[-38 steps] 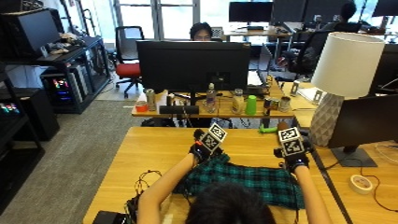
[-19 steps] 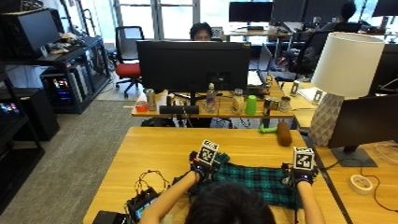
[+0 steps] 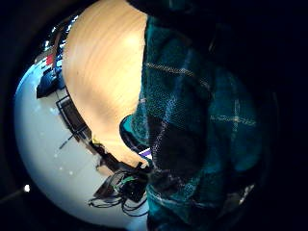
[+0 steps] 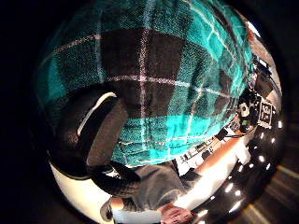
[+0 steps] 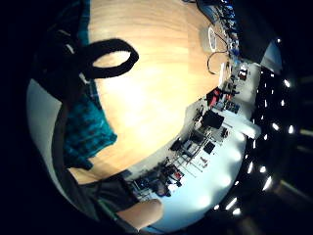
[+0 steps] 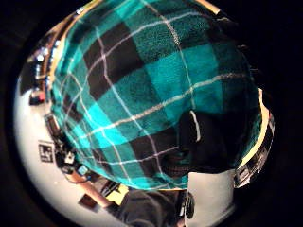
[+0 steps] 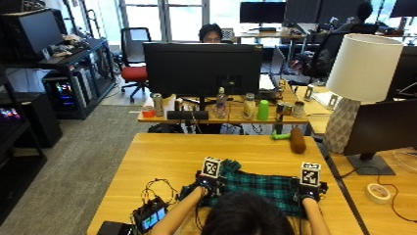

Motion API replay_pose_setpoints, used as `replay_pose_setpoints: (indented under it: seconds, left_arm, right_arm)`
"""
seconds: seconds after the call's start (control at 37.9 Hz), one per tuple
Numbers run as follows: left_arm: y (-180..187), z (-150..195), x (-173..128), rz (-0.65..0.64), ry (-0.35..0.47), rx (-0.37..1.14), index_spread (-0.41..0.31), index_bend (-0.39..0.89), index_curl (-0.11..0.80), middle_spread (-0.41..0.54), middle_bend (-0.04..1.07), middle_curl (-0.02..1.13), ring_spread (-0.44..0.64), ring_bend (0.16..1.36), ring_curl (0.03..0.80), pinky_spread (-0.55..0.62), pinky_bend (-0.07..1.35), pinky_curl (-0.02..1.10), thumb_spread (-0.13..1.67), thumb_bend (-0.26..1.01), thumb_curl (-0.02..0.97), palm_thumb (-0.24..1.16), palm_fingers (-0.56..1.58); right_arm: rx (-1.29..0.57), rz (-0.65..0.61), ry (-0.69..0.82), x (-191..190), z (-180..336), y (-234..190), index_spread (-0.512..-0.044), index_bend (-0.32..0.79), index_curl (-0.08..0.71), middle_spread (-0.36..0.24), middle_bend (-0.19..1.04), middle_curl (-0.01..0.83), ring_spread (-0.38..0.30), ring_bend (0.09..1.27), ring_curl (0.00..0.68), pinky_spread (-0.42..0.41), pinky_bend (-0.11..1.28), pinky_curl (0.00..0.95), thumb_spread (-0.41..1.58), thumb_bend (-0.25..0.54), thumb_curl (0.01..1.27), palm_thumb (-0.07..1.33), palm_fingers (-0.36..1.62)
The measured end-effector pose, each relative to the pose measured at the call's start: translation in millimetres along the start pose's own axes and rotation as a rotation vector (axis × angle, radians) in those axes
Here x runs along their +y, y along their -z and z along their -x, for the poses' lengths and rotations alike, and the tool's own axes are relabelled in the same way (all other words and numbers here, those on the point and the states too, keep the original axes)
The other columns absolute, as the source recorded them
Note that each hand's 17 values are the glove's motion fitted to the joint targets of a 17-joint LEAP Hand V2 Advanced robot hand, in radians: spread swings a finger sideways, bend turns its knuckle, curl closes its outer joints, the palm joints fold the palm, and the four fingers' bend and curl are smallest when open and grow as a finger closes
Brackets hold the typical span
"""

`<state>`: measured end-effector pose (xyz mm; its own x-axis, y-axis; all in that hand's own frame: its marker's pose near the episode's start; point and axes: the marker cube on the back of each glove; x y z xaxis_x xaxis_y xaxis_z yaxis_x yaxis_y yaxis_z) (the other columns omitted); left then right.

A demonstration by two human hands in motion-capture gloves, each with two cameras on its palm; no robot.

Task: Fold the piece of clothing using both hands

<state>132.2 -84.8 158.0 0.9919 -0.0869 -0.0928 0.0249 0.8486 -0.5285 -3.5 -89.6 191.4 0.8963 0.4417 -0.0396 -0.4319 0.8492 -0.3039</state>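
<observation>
A teal and black plaid garment (image 7: pixel 264 187) lies on the wooden table (image 7: pixel 176 156) just in front of the person. My left hand (image 7: pixel 207 183) holds its left side and my right hand (image 7: pixel 310 189) its right side, both close to the person's head. In the left thumb side palm view the plaid cloth (image 4: pixel 154 74) fills the picture, with the thumb (image 4: pixel 100 135) curled against it. The right thumb side palm view shows the same: cloth (image 6: pixel 151 90) right at the palm, thumb (image 6: pixel 199 146) pinching it. The near part of the garment is hidden behind the head.
A small device with a screen and cables (image 7: pixel 151 215) sits at the table's front left. At the far edge lie a brown cylinder (image 7: pixel 297 140) and a green object (image 7: pixel 280 136). To the right stand a monitor (image 7: pixel 384 129), a lamp (image 7: pixel 355 88) and a tape roll (image 7: pixel 377 193).
Both hands have come back from the garment's far edge toward the person, bringing cloth with them. The plaid now shows as a shorter strip.
</observation>
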Motion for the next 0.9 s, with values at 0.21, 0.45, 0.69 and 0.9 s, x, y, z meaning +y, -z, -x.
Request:
replay_pose_setpoints:
  seconds: [0.21, 0.45, 0.69, 0.9]
  left_arm:
    - [-2, -2, 4, 0.056, 0.004, -0.001, -0.059, 0.14, 0.206, 0.24, 0.17, 0.24, 0.32, 0.71, 0.323, 0.35, 0.84, 0.35, 1.17, -0.02, 0.248, 0.2, -0.03]
    - [6, -3, 9, 0.133, -0.038, -0.086, -0.063, 0.13, 0.216, 0.246, 0.17, 0.24, 0.35, 0.69, 0.307, 0.37, 0.84, 0.34, 1.18, -0.02, 0.24, 0.19, -0.03]
    - [26, 9, 14, 0.069, -0.038, -0.073, -0.034, 0.09, 0.201, 0.283, 0.16, 0.24, 0.36, 0.73, 0.312, 0.37, 0.83, 0.34, 1.14, -0.05, 0.216, 0.09, -0.07]
    - [55, 40, 37, -0.08, 0.015, -0.024, -0.007, 0.08, 0.178, 0.315, 0.16, 0.23, 0.37, 0.76, 0.316, 0.37, 0.82, 0.34, 1.11, -0.03, 0.21, 0.02, -0.09]
  right_arm:
    - [-0.042, -0.066, -0.017, -41, 10, -14, -0.257, 0.05, 0.095, -0.051, 0.27, 0.409, -0.095, 0.73, 0.396, -0.061, 0.73, 0.363, 1.15, 0.06, 0.4, 0.79, 0.77]
    - [-0.031, -0.32, 0.003, -68, 26, -20, -0.226, 0.16, 0.165, -0.109, 0.32, 0.435, -0.178, 0.72, 0.405, -0.24, 0.65, 0.349, 1.03, 0.08, 0.45, 0.96, 1.21]
    - [-0.178, -0.308, 0.049, -9, 20, 3, -0.223, 0.18, 0.26, -0.133, 0.3, 0.445, -0.209, 0.71, 0.424, -0.312, 0.62, 0.362, 0.86, 0.037, 0.49, 1.04, 1.3]
    - [-0.246, -0.219, 0.042, -25, 14, 19, -0.228, 0.18, 0.315, -0.146, 0.31, 0.459, -0.22, 0.68, 0.428, -0.326, 0.61, 0.375, 0.61, -0.03, 0.56, 1.02, 1.31]
